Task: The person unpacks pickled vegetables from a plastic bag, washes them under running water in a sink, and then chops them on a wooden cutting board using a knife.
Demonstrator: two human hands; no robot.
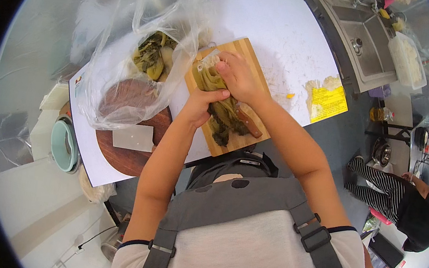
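Note:
A bunch of pickled mustard greens (223, 113) lies along a striped wooden cutting board (252, 53), its pale stem end towards the far edge. My left hand (203, 105) grips the middle of the bunch, thumb on top. My right hand (238, 77) is closed over the stem end, fingers curled around it. Beside the greens, under my right forearm, a knife with a brown wooden handle (250, 123) rests on the board; the greens and my hands hide part of its blade. Left of the board, more greens (151, 58) lie inside a large clear plastic bag (118, 112).
A cleaver (132, 138) lies on a round dark wooden board (117, 159), partly under the bag. A yellow label (328, 103) is on the white table (273, 18). A steel sink (369, 44) stands at the upper right. Another person (420, 210) stands at the right.

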